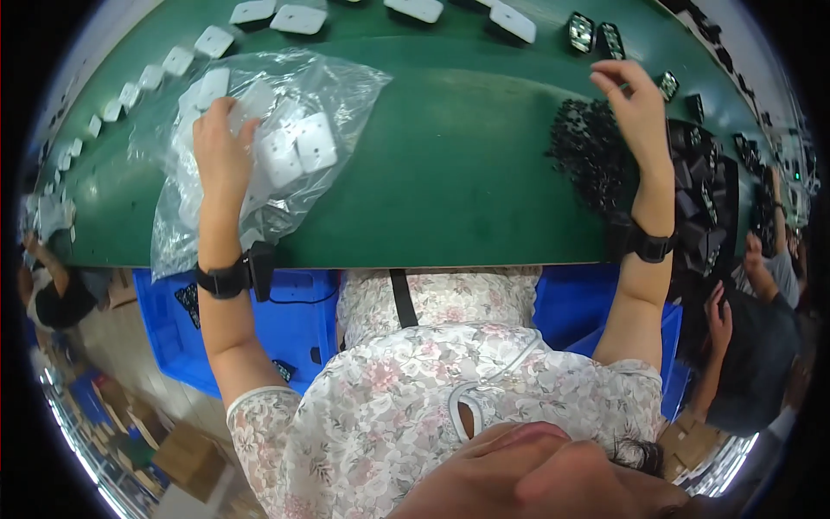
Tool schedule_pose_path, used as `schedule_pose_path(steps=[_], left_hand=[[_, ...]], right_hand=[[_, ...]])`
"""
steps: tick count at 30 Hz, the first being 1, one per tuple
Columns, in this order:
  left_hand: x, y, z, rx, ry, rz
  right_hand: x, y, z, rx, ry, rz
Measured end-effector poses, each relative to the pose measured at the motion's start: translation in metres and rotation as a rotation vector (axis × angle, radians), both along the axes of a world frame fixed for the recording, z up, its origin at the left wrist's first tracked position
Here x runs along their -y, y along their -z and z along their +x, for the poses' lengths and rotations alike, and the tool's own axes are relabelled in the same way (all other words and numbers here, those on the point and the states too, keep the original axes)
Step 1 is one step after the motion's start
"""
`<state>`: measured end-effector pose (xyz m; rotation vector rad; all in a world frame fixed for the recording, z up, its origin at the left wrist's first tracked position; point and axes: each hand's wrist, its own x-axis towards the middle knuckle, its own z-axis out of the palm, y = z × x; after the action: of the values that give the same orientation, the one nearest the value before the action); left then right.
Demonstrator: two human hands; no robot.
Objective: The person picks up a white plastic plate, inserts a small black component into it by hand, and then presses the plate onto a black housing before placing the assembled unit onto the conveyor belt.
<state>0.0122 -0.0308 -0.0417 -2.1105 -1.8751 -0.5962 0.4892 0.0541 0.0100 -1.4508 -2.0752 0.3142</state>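
My left hand is over a clear plastic bag of white square plastic covers with small dark holes. Thumb and fingers are apart there, and the fingertips meet the lower edge of one white cover; I see no firm grip on it. On the right, my right hand is raised over the table, thumb and index finger curled tip to tip. Anything between those tips is too small to make out. Beside that hand lies a pile of small black parts.
White covers line the far and left edges of the green table. Black housings with circuit boards stand at the far right, with more heaped by my right forearm. Blue bins sit below. Co-workers flank me.
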Motion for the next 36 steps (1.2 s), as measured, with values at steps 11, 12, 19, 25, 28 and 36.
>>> schedule_pose_path(steps=[11, 12, 19, 25, 28, 36], left_hand=[[0.009, -0.061, 0.144, 0.953, 0.362, -0.195], [0.008, -0.056, 0.155, 0.951, 0.367, -0.189], [-0.008, -0.009, 0.210, 1.196, 0.484, -0.508], [-0.011, 0.004, 0.208, 1.285, 0.503, -0.502], [-0.011, 0.001, 0.206, 1.307, 0.469, -0.445], [-0.011, -0.005, 0.208, 1.148, 0.410, -0.196]], right_hand=[[0.004, 0.056, 0.005, 0.282, -0.014, 0.032], [0.004, 0.057, 0.001, 0.253, -0.021, 0.051], [0.012, 0.046, -0.005, 0.323, -0.024, 0.069], [0.030, 0.025, -0.029, -0.267, 0.113, -0.203], [0.040, 0.018, -0.061, -0.662, -0.078, -0.390], [0.060, 0.020, -0.108, -0.864, -0.145, -0.427]])
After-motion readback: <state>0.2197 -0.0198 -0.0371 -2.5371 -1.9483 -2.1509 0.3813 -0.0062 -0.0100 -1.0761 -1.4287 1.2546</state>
